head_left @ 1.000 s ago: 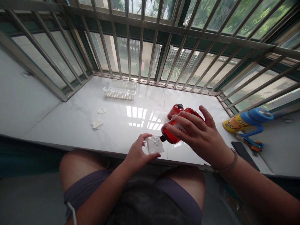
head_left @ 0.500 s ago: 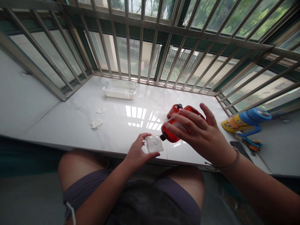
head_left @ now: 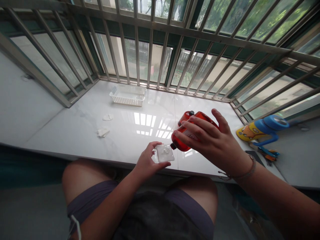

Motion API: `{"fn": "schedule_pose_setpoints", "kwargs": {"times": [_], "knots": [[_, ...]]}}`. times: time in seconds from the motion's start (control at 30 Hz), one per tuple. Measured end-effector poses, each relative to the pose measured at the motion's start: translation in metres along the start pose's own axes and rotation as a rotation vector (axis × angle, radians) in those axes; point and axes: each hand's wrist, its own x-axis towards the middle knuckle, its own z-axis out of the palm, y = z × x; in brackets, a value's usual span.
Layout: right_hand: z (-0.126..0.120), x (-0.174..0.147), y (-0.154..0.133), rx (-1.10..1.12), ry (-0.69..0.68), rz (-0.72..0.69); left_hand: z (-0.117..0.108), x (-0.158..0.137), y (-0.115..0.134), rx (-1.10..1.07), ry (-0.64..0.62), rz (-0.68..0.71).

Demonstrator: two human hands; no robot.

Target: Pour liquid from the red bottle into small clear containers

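Note:
My left hand [head_left: 149, 157] grips a small clear square container [head_left: 165, 156] by its edges, thumb along the near side. A round spot shows in the middle of its surface. My right hand [head_left: 208, 136] is closed around a large red bottle [head_left: 183, 142] with a pale label. The bottle tilts down to the left, its dark neck close to the container's upper right corner. Whether liquid is running out is too small to tell. Partly behind it stands a second red bottle [head_left: 185, 117] with a black cap.
A white perforated basket [head_left: 128, 96] stands by the barred window. Two crumpled white pieces [head_left: 103, 132] lie on the left of the glossy white counter [head_left: 82, 126]. To the right are a blue and yellow water bottle [head_left: 260, 128], a dark phone-like slab [head_left: 255, 156] and an orange and blue tool [head_left: 268, 154].
Very little differs. My right hand and the tilted red bottle have shifted slightly to the left; my left hand holds the container in the same place.

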Motion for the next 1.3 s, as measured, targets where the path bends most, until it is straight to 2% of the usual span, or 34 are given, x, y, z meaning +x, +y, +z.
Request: {"fn": "schedule_pose_setpoints", "kwargs": {"times": [0.13, 0.37, 0.63, 0.87, 1.3], "knots": [[0.000, 0.000, 0.000, 0.008, -0.019, 0.007, 0.001, 0.002, 0.002, 0.003, 0.001, -0.021], [-0.001, 0.004, 0.002, 0.034, -0.014, -0.003, 0.005, 0.009, 0.002, 0.009, 0.004, 0.043], [-0.007, 0.008, 0.009, 0.017, -0.040, -0.014, 0.007, 0.011, 0.003, 0.018, -0.009, 0.055], [-0.004, 0.011, 0.009, 0.146, -0.012, 0.028, 0.005, 0.014, 0.004, 0.043, 0.008, 0.052], [-0.002, 0.010, 0.010, 0.082, -0.063, 0.022, 0.003, 0.018, 0.003, 0.053, 0.010, 0.068]]}}
